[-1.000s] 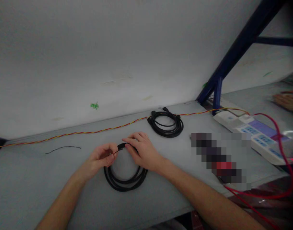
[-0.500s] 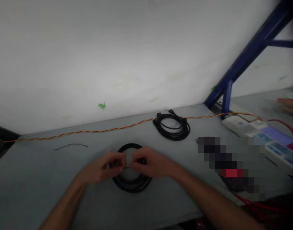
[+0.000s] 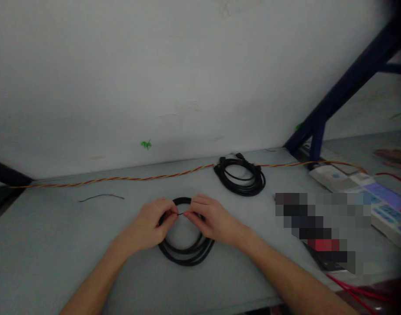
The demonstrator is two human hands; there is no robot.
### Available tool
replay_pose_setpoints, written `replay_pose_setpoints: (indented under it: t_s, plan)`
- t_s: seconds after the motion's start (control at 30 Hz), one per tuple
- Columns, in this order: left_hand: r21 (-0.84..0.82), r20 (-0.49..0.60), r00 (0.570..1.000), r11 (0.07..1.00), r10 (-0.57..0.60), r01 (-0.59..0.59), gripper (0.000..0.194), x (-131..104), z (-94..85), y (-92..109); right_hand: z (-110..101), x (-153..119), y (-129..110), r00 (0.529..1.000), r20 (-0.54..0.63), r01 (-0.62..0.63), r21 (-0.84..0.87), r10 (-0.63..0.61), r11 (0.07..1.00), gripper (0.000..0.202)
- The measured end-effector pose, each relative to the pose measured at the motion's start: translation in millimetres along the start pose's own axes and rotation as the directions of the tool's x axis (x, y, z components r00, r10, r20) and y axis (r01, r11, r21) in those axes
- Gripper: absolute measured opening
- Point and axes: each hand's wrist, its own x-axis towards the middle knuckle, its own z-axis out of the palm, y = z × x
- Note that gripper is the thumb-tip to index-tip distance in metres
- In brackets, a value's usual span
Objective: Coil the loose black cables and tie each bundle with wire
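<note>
A coil of black cable [image 3: 187, 263] lies flat on the grey table in front of me. Above its ring, my left hand [image 3: 156, 222] is closed in a pinch at one end of a thin black wire tie [image 3: 181, 214]. The other side of the tie sits between the thumb and fingertips of my right hand [image 3: 215, 219]. Only a short piece shows between the two pinches. Both hands hide parts of the coil's sides, and whether the tie passes around the cable I cannot tell.
Further back lies a second black cable coil [image 3: 242, 190] with connectors. A loose thin wire [image 3: 102, 195] rests at left. A twisted red-yellow wire [image 3: 148, 178] runs along the back. To the right are a white device [image 3: 388, 223], red leads [image 3: 346, 286] and a blue frame [image 3: 347, 85].
Both hands have moved slightly away from me, toward the far side of the coil, still pinching the tie. The whole view has shifted a little.
</note>
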Motion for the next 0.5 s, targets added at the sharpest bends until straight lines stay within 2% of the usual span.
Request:
replay_pose_setpoints:
  t_s: [0.13,0.23,0.33,0.5]
  plan:
    - [-0.234,0.057,0.996,0.968,-0.074,0.085,0.029,1.0,-3.3,-5.4,-1.5,0.5,0.1,0.999,-0.034,-0.006,0.035,0.008,0.999,0.028]
    - [-0.349,0.118,0.985,0.924,-0.124,0.158,0.032,1.7,-7.5,-6.6,-1.0,0.3,-1.6,0.999,-0.038,0.0,0.071,0.002,0.997,0.026]
    - [-0.381,0.151,0.978,0.904,-0.143,0.191,0.031,2.1,-9.4,-7.7,1.0,-0.1,-5.7,0.999,-0.039,-0.013,0.155,0.019,0.988,0.024]
    - [-0.328,0.158,0.979,0.928,-0.131,0.177,0.024,1.5,-9.3,-5.3,2.2,1.5,-15.8,0.995,0.008,-0.092,0.378,0.096,0.921,0.031]
